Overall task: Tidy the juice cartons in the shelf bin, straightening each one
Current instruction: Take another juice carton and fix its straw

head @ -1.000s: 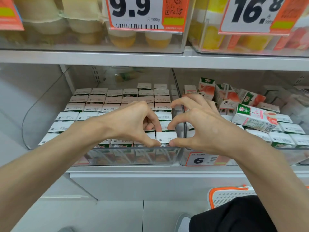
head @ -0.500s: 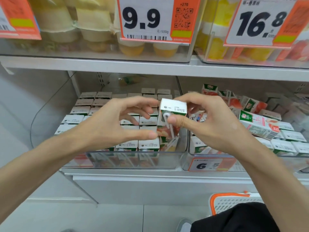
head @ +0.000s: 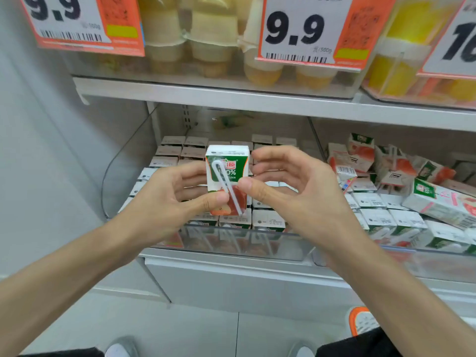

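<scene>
Okay, I had the shelf (head: 231,99) filling my view, price tags (head: 304,29) hanging off the tier above, and two clear bins side by side below it. The left bin (head: 231,243) looked mostly sorted: its rows of cartons (head: 177,150) stood upright, tops level, packed back to front. I did judge there was one slot open near the front, though the hands hid that spot. The right bin (head: 438,256) was another story. The jumbled cartons (head: 386,161) at its back were tipped at all angles, and a bigger box (head: 443,199) lay flat on top of the upright ones. So by my reckoning the task was about half done, with that whole right side left. Both hands were up in front of the left bin. My left hand (head: 164,199) gripped the held carton (head: 226,173), thumb on the lower front and fingers curled behind. My right hand (head: 288,191) pinched it lightly from the other side, thumb on the front edge and curved fingertips at its right face. The held carton was upright, label toward me, lifted clear above the left bin's front rows and touching none of them. Its white straw (head: 224,181) ran bent down the front face. It had not yet been set back in its row.
</scene>
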`<state>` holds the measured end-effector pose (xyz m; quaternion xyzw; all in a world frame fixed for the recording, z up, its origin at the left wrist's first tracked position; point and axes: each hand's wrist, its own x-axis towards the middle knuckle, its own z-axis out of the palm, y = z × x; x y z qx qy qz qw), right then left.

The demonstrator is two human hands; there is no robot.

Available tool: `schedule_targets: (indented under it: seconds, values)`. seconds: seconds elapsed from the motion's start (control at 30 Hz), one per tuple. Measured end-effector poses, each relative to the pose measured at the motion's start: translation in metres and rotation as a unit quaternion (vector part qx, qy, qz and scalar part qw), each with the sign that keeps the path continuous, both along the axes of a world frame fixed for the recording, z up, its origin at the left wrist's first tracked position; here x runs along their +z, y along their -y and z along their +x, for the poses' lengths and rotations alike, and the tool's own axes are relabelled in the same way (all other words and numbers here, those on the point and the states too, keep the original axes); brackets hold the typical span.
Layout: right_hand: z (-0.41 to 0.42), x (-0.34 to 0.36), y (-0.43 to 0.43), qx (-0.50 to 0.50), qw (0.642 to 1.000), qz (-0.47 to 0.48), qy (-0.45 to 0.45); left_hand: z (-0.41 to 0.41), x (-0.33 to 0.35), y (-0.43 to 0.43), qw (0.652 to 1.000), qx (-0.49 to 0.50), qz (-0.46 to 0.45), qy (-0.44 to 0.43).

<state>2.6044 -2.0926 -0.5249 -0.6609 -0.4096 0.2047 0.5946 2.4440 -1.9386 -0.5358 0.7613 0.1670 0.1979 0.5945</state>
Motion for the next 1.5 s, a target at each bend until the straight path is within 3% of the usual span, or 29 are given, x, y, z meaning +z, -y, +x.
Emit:
schedule_targets:
  seconds: [0.23, 0.4, 0.97, 1.23, 1.5]
  values:
    - [-0.012, -0.006, -0.014, -0.010, 0.999, -0.024, -0.037, -0.016, -0.004, -0.005, 0.996, -0.021, -0.084, -0.027]
    - [-0.021, -0.008, -0.018, -0.022, 0.996, -0.024, -0.085, -0.021, -0.009, -0.012, 0.996, -0.019, -0.076, -0.034]
    - [-0.025, -0.014, -0.012, -0.032, 0.990, -0.011, -0.137, -0.015, -0.006, -0.007, 0.979, -0.059, -0.193, -0.028]
    - [-0.021, -0.009, -0.011, -0.030, 0.976, -0.035, -0.211, -0.014, -0.005, -0.004, 0.985, -0.043, -0.167, -0.012]
    - [-0.026, -0.012, -0.014, 0.033, 0.984, -0.083, -0.152, -0.013, -0.006, -0.004, 0.988, -0.034, -0.146, -0.025]
